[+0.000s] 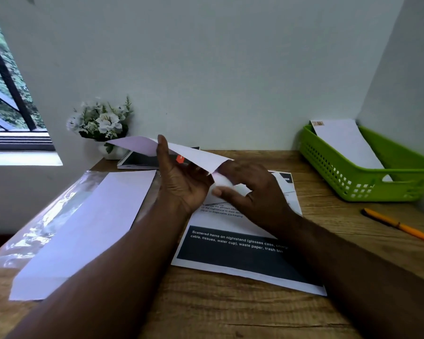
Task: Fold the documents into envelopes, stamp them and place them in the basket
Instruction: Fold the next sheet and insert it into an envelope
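At frame centre, your left hand (184,182) grips a smooth white envelope (171,150) held above the woodgrain tabletop (230,314); your right hand (250,189) pinches a folded document (222,183) at its mouth. The perforated green plastic basket (353,177) sits at right.

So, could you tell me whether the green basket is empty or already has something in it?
Not empty. The green basket holds one white envelope with a stamp at its corner, leaning against the back rim.
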Demonstrator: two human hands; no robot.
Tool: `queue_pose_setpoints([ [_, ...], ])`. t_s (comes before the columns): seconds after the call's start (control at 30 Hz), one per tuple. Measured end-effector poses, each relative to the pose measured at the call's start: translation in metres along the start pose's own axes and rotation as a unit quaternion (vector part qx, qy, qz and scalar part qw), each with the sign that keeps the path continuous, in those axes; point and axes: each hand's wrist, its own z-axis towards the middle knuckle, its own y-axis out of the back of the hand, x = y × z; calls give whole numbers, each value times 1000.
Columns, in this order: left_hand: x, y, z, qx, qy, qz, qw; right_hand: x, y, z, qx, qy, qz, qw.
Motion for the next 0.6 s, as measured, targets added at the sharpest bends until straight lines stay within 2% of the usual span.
queue_pose_setpoints([
  [0.1,2,-2,-2,9,7,28,1000,-8,-3,0,28,42,-52,997],
  [0.23,4,-1,-1,28,37,31,998,-12,-5,-1,1,31,-71,997],
  [0.47,2,8,2,61,87,68,992,-7,-3,-1,49,18,-35,998],
  [0.6,-2,3,-1,51,54,54,996,-5,-1,-1,68,-4,-7,998],
])
